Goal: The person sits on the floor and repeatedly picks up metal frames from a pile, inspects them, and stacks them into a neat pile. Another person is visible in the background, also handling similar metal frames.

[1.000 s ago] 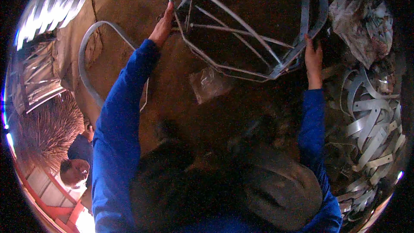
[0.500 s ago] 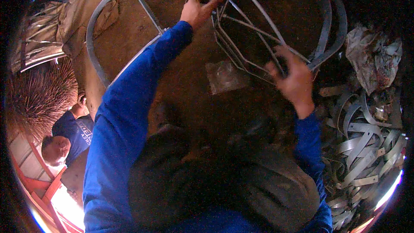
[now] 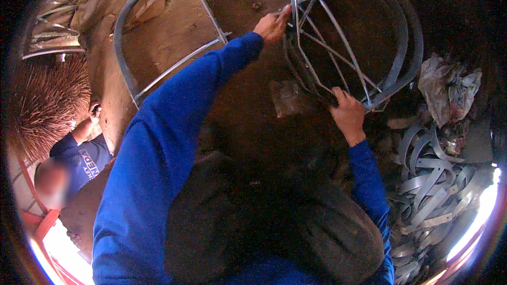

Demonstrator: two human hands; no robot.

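Note:
A stack of D-shaped metal frames (image 3: 413,47), each with a curved flat band and thin rods crossing its straight side, lies on the ground ahead and to the right. My left hand (image 3: 272,27) is closed at the far left corner of the stack, with fingertips on the rods. At its near edge, my right hand (image 3: 348,115) is closed around the frame's lower corner; part of its grip is hidden behind the fingers. A single D-shaped metal frame (image 3: 120,47) lies apart on the left, partly behind my left sleeve.
Between my arms lies a clear plastic bag (image 3: 288,98). To the right are a heap of bent metal strips (image 3: 430,179) and a crumpled plastic sack (image 3: 449,89). At left, another person (image 3: 87,153) sits near a bundle of thin rods (image 3: 47,105).
The frame my hands were on has come down onto the stack at right. My right hand, blurred before, is now still at its near corner. The view has shifted slightly.

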